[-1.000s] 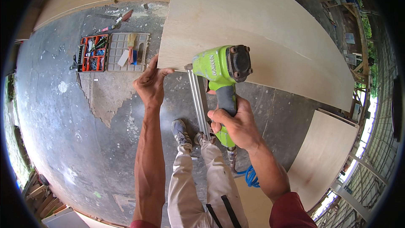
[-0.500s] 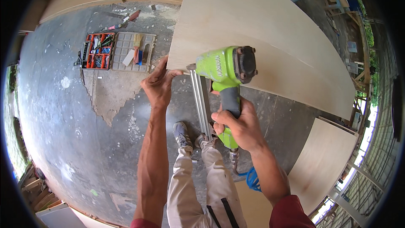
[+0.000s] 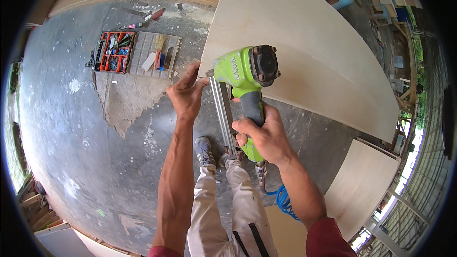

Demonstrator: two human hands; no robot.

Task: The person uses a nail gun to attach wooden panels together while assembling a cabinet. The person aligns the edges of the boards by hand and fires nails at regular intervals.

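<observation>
- Right grip (image 3: 267,135): fingers curled firmly round the handle (image 3: 252,106) of the nailer (image 3: 235,69), apparently bearing its weight.
- Left grip (image 3: 184,94): thumb and fingers partly spread at the near left corner of the panel (image 3: 295,33), probably steadying it; pinch unclear.
- Nailer: nose (image 3: 210,73) at that corner.
- Hose (image 3: 285,201): trails from its base, likely slack for movement.
- Box (image 3: 142,50): on the floor (image 3: 66,133) past the panel's left edge, seemingly within reach.

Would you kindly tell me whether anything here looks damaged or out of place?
Yes: the grey floor has a jagged-edged patch near the open organizer box, as if the surface broke away. A reddish-brown scrap lies loose beyond, and the green nail gun looks scuffed.
</observation>
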